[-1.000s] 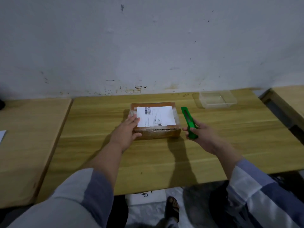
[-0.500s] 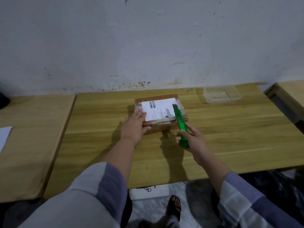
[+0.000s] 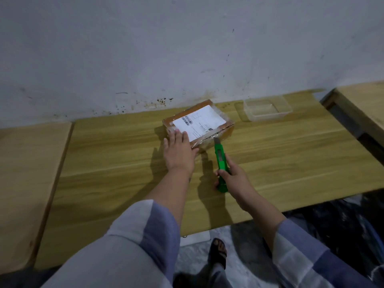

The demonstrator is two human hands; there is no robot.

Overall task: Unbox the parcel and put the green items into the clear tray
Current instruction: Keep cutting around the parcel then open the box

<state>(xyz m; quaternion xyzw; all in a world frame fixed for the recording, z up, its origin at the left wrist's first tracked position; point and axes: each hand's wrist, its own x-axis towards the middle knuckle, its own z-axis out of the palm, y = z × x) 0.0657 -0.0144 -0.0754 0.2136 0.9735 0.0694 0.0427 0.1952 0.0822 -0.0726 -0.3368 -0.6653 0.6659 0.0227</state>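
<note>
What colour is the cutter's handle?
Bright green, seen in the head view: the cutter in the right hand.

Unreadable barcode label (image 3: 199,123) on parcel (image 3: 218,133)

A pale, scuffed wall (image 3: 145,48) fills the upper view, dark specks and brownish stains along its base. A light wooden table (image 3: 104,163) butts against it, a second wooden surface (image 3: 25,173) just beside it on the left, another (image 3: 365,100) at right. Below, a mottled grey floor (image 3: 239,267) in dim light.
</note>
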